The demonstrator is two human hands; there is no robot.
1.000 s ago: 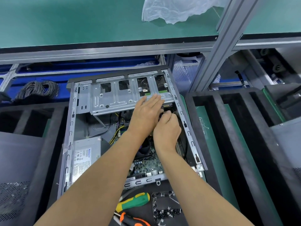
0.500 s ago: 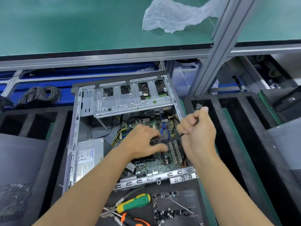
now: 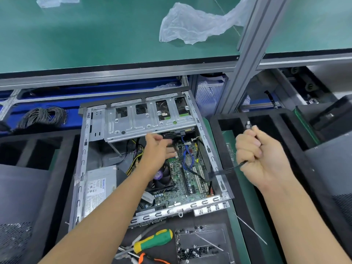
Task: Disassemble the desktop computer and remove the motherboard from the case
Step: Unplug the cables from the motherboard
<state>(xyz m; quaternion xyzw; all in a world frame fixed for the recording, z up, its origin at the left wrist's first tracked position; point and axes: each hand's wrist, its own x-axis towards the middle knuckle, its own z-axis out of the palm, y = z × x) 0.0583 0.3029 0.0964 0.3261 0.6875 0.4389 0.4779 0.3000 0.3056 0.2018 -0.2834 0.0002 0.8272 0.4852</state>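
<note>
Right hand (image 3: 266,157) grips black cable (image 3: 224,171) (beside case (image 3: 82,168)) — left hand (image 3: 160,151) loosely open.

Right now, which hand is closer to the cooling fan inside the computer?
The left hand: it hovers just above the cooling fan inside the case. The right hand is outside, to the right, gripping a black cable.

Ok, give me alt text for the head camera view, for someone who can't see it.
A person's right hand grips a black cable drawn out over the right wall of an open desktop computer case, while the left hand reaches over the motherboard inside. A green-and-yellow screwdriver and a tray of screws lie in front of the case.
</note>
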